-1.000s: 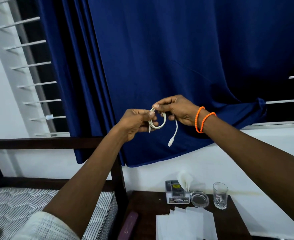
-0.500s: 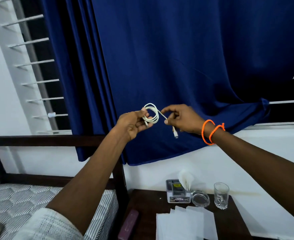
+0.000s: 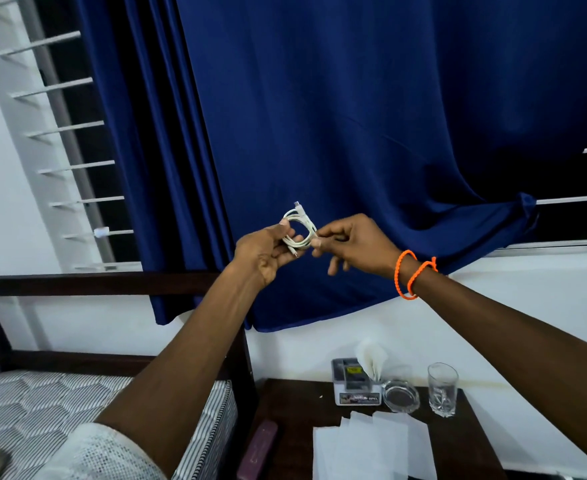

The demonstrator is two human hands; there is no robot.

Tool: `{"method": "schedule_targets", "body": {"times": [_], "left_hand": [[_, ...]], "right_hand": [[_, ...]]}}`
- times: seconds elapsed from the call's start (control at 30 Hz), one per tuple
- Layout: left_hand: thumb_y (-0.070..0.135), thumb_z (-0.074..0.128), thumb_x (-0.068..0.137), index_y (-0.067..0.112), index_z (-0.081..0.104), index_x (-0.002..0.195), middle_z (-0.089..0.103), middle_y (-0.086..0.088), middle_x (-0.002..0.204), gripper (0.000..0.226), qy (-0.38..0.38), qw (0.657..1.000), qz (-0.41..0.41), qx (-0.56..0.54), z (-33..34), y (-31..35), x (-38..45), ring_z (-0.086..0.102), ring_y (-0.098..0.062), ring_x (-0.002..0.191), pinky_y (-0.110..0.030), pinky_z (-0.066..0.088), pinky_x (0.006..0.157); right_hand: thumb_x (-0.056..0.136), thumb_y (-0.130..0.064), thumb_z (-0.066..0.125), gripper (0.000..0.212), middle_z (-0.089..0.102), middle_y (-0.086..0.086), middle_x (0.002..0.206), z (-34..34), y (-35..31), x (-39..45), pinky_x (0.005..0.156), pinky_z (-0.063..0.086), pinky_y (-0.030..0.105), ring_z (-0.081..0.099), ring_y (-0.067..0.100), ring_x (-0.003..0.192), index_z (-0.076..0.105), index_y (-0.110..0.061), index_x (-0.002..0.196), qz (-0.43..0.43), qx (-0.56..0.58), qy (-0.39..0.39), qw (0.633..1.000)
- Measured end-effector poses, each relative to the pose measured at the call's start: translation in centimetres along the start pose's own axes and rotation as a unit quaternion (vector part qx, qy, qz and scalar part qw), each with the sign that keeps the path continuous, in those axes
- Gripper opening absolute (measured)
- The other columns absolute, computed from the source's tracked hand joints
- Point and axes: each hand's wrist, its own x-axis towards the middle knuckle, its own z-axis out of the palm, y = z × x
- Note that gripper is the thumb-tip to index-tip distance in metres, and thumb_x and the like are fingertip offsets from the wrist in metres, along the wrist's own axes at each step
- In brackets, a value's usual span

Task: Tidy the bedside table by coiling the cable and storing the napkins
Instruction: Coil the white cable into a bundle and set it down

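A: Cable position?

B: White cable wound into a small coil, held up in front of the blue curtain, well above the table. One plug end sticks up from the top of the coil.

A: Grip on each side?

B: Left hand: thumb on the coil's left edge, fingers curled beneath, grip clamped on the cable. Right hand: thumb and forefinger pinched on the coil's right edge, other fingers hanging loosely curled. Two orange bands on the right wrist.

A: Napkins?

B: White napkins lie spread and overlapping on the near part of the table. At the back of the table stands a small holder with a white folded napkin poking up from it. Just right of the holder, a glass ashtray; right of that, a clear tumbler. A maroon case lies at the table's left edge, beside the bed.
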Motion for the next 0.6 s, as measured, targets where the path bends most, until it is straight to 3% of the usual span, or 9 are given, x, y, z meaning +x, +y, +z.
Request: {"method": "schedule_targets", "body": {"times": [0.13, 0.27, 0.37, 0.43, 0.5, 0.6], "left_hand": [[0.011, 0.068, 0.095, -0.001, 0.071, 0.102, 0.07, -0.011, 0.09, 0.014, 0.003, 1.0, 0.013, -0.002, -0.1, -0.2, 0.0, 0.075, -0.023, 0.073, -0.041, 0.064, 0.064], [0.011, 0.066, 0.097, 0.001, 0.069, 0.098, 0.07, -0.009, 0.086, 0.011, -0.004, 1.0, 0.01, -0.019, -0.2, -0.2, -0.1, 0.076, -0.022, 0.07, -0.039, 0.063, 0.062], [0.011, 0.067, 0.096, -0.001, 0.069, 0.096, 0.07, -0.009, 0.081, 0.013, -0.005, 0.999, 0.011, -0.05, 0.0, -0.6, -0.3, 0.075, -0.024, 0.076, -0.043, 0.064, 0.07], [0.012, 0.066, 0.097, -0.004, 0.068, 0.099, 0.07, -0.012, 0.085, 0.016, 0.005, 0.997, 0.01, -0.074, 0.5, -1.0, -0.5, 0.074, -0.027, 0.086, -0.044, 0.065, 0.072], [0.012, 0.065, 0.098, -0.005, 0.067, 0.101, 0.068, -0.015, 0.091, 0.017, 0.019, 0.995, 0.011, -0.095, 1.0, -1.5, -0.7, 0.072, -0.029, 0.09, -0.044, 0.065, 0.074], [0.01, 0.066, 0.097, -0.005, 0.066, 0.102, 0.067, -0.013, 0.085, 0.016, 0.039, 0.992, 0.02, -0.12, 1.4, -2.0, -0.7, 0.072, -0.025, 0.08, -0.049, 0.062, 0.083]], "right_hand": [[0.087, -0.04, 0.075, 0.018, 0.077, 0.005, 0.082, 0.0, 0.1, 0.0, 0.052, 0.051, 0.028, 0.071, 0.018, 0.059, 0.08, -0.022, 0.09, 0.023, 0.026, 0.029, 0.999], [0.084, -0.037, 0.078, 0.022, 0.076, 0.006, 0.087, 0.0, 0.1, 0.1, 0.06, 0.054, 0.029, 0.07, 0.015, 0.072, 0.08, -0.017, 0.094, 0.063, 0.07, 0.038, 0.995], [0.081, -0.028, 0.082, 0.032, 0.074, 0.012, 0.097, 0.3, 0.0, 0.3, 0.067, 0.058, 0.032, 0.07, 0.019, 0.087, 0.075, -0.002, 0.099, 0.117, 0.184, 0.032, 0.975], [0.081, -0.025, 0.082, 0.032, 0.074, 0.016, 0.102, 0.6, -0.2, 0.4, 0.074, 0.061, 0.036, 0.071, 0.022, 0.094, 0.072, -0.001, 0.098, 0.135, 0.256, 0.028, 0.957], [0.083, -0.034, 0.08, 0.032, 0.075, 0.015, 0.1, 1.1, -0.5, 0.5, 0.074, 0.061, 0.036, 0.072, 0.022, 0.093, 0.071, -0.006, 0.095, 0.142, 0.301, 0.032, 0.943], [0.082, -0.047, 0.078, 0.039, 0.076, 0.009, 0.089, 1.9, -0.7, 0.9, 0.069, 0.061, 0.036, 0.074, 0.021, 0.084, 0.069, -0.009, 0.087, 0.167, 0.316, 0.068, 0.931]]}}
